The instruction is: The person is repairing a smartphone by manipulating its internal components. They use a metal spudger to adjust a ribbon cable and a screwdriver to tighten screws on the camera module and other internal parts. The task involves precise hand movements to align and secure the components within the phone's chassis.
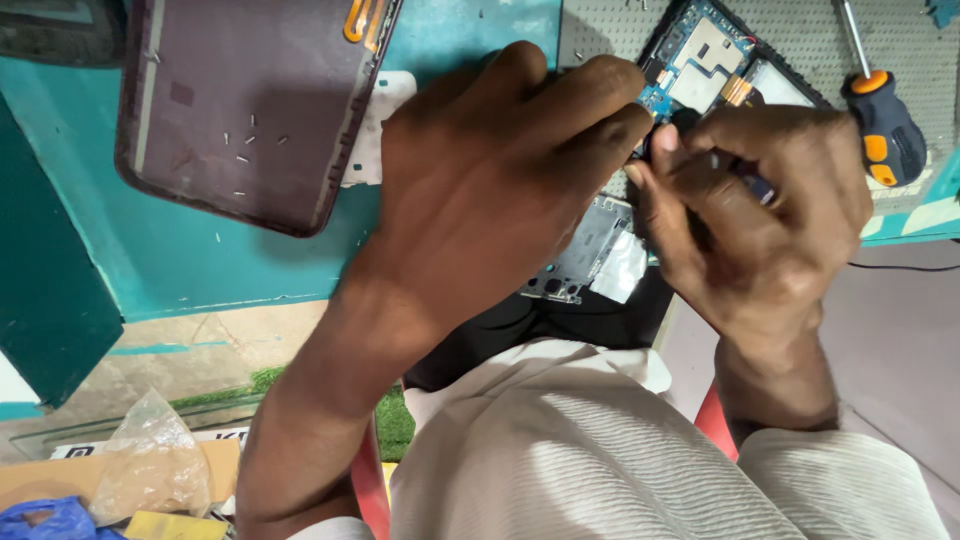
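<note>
An opened phone (712, 55) with its blue circuit board and metal shields exposed lies on a grey mat (800, 30). My left hand (490, 170) covers its lower left part, fingertips pressing on the board's edge. My right hand (760, 210) is closed around a small dark tool whose tip meets the board by my left fingertips. A silver metal shield plate (590, 250) rests just below both hands.
The phone's dark back cover (240, 100), with several tiny screws lying inside it, sits on the teal surface (180, 260) at left. An orange-and-black screwdriver (880, 125) lies at right. A plastic bag (150, 460) and clutter sit on the floor below.
</note>
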